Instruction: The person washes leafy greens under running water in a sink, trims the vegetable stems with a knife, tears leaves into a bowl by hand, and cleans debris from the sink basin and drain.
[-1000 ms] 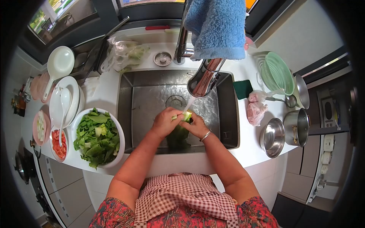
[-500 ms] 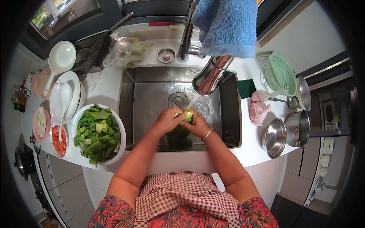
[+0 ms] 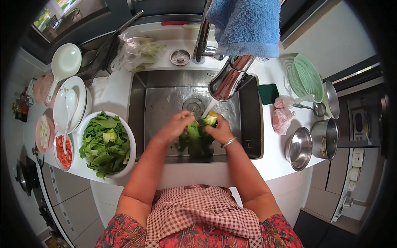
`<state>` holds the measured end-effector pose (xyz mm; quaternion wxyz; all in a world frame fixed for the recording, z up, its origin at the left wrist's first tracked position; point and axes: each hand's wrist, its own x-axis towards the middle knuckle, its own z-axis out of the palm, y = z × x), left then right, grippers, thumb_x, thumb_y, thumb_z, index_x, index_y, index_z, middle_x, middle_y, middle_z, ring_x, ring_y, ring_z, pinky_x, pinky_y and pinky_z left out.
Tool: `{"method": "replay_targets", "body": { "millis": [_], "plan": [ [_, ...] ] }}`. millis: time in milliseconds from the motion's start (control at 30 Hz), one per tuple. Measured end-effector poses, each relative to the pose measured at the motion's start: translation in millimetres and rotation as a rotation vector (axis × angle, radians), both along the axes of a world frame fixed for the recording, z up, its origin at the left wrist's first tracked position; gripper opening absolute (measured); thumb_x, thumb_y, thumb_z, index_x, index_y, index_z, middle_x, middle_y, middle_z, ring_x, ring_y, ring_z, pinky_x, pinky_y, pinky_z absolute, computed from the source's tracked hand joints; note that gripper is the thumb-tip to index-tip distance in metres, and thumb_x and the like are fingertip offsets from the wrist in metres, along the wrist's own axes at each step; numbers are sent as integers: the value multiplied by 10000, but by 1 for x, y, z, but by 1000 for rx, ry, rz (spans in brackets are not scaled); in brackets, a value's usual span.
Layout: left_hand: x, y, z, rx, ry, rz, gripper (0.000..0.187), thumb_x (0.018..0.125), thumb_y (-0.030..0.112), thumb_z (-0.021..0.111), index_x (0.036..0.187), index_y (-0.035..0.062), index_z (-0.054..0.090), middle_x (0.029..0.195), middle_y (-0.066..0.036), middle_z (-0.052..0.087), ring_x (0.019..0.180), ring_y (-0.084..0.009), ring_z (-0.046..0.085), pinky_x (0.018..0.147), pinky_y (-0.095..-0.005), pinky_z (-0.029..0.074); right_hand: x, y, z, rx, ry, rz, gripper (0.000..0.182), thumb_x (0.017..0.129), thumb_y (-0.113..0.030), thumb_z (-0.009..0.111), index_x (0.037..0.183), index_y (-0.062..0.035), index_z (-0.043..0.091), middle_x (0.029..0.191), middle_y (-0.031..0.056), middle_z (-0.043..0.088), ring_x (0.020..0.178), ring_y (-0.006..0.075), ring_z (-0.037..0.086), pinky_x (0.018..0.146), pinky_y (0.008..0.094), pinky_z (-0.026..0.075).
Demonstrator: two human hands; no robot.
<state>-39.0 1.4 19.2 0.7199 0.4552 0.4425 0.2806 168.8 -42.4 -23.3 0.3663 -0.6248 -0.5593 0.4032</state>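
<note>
In the head view both my hands are over the steel sink point(image 3: 163, 99), under the tap point(image 3: 229, 82). My left hand point(image 3: 178, 125) is closed on a green leaf point(image 3: 193, 134) by its pale stalk end; the leaf hangs down. The pale stem base of a leafy green vegetable point(image 3: 211, 119) is gripped in my right hand point(image 3: 222, 130), with its dark leaves hanging below. Running water point(image 3: 209, 107) falls close to that stem base. Some fingertips of both hands are hidden behind the greens.
Left of the sink stand a white bowl of cut greens point(image 3: 105, 142), a bowl of sliced tomato point(image 3: 64, 152) and stacked white plates point(image 3: 62, 103). To the right are a steel bowl point(image 3: 298, 149), a pot point(image 3: 324, 138), bagged meat point(image 3: 282, 120) and a green colander point(image 3: 305, 78). A blue towel point(image 3: 248, 29) hangs overhead.
My hands have moved apart. A leaf is now in my left hand, separated from the stem base in my right hand, and more of the hanging leaves show.
</note>
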Motion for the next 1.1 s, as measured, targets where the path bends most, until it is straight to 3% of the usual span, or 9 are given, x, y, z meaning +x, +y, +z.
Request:
{"method": "replay_targets", "body": {
  "millis": [33, 100, 167, 333, 467, 700, 867, 1000, 1100],
  "plan": [
    [-4, 2, -1, 1, 0, 1, 194, 956, 254, 565, 939, 62, 587, 755, -15, 568, 662, -94, 557, 581, -284, 460, 7, 1, 1, 1, 0, 1, 448, 789, -116, 647, 1218, -17, 563, 948, 105, 656, 868, 216, 637, 795, 332, 499],
    [-11, 8, -2, 37, -60, 94, 179, 974, 233, 552, 970, 56, 578, 801, -27, 573, 689, -69, 545, 627, -261, 463, 20, 4, 6, -293, 672, -46, 455, 758, -10, 560, 1213, -13, 573, 881, 12, 632, 780, 107, 574, 727, 262, 472],
    [-10, 10, -5, -4, -34, 126, 175, 961, 225, 578, 1006, 57, 594, 805, -26, 569, 718, -77, 556, 658, -271, 468, 22, 3, 7, -269, 728, -39, 451, 751, 1, 562, 1200, -31, 584, 893, -22, 607, 770, 80, 541, 710, 233, 450],
    [18, 5, 1, 708, 226, -14, 235, 914, 230, 626, 1032, 27, 624, 850, -59, 633, 719, -191, 604, 663, -340, 488, 12, 0, 8, -350, 779, 152, 441, 748, -21, 564, 1188, -44, 595, 927, -29, 603, 817, 82, 539, 740, 225, 436],
    [21, 5, 14, 541, 493, -262, 324, 862, 355, 617, 897, 33, 633, 882, -198, 651, 843, -387, 616, 731, -420, 487, 12, -1, 14, -402, 801, 134, 443, 751, -36, 573, 1192, -52, 596, 949, -21, 613, 863, 86, 554, 777, 248, 451],
    [26, -5, 13, 672, 815, -290, 356, 892, 366, 580, 853, 14, 604, 808, -205, 635, 768, -390, 609, 678, -431, 465, 17, 10, -13, -222, 132, -62, 356, 802, -85, 591, 1157, -52, 598, 935, 5, 631, 806, 113, 571, 712, 282, 483],
    [15, 7, -19, 388, 545, 121, 420, 882, 424, 609, 807, 11, 603, 734, -181, 624, 672, -353, 574, 649, -411, 452, 31, 15, -2, -328, 1051, -264, 329, 826, -232, 530, 1064, -15, 592, 965, 90, 629, 901, 221, 602, 828, 337, 472],
    [27, -4, 5, 402, 541, 76, 458, 816, 453, 683, 785, 4, 593, 724, -184, 623, 692, -355, 595, 655, -418, 461, 22, 12, 7, -409, 1212, -74, 356, 870, -252, 500, 1130, -27, 590, 1062, 111, 633, 955, 223, 611, 857, 340, 475],
    [44, -15, 8, 489, 551, -36, 422, 795, 412, 745, 829, 19, 594, 709, -98, 613, 672, -174, 581, 645, -359, 478, 9, 11, 8, -453, 1065, -100, 398, 900, -303, 519, 1188, -35, 586, 1102, 101, 631, 977, 214, 609, 849, 333, 479]
  ]
}}
